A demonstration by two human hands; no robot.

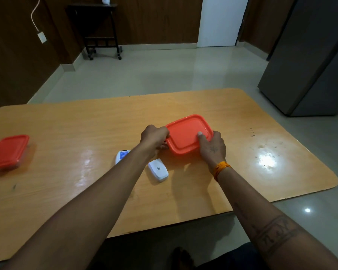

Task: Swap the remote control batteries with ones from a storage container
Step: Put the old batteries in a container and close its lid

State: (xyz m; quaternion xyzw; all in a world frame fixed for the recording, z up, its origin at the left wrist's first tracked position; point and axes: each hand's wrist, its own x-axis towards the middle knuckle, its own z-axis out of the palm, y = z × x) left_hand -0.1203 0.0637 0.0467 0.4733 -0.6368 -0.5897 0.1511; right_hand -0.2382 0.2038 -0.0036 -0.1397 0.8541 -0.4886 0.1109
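The lidded storage container (pixel 187 134) on the table (pixel 242 152) is gripped at both ends by the left hand (pixel 154 136) and right hand (pixel 213 147); seemingly the lid is to be pried off next. The remote control (pixel 158 170) lies just beside.

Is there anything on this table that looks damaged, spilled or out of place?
Only dark specks and a whitish smudge on the table to the right, near the glare. Both containers stay closed.

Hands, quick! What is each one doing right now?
Left hand: closed on the left edge of the orange-lidded container.
Right hand: gripping the container's right side, thumb pressed on the lid.
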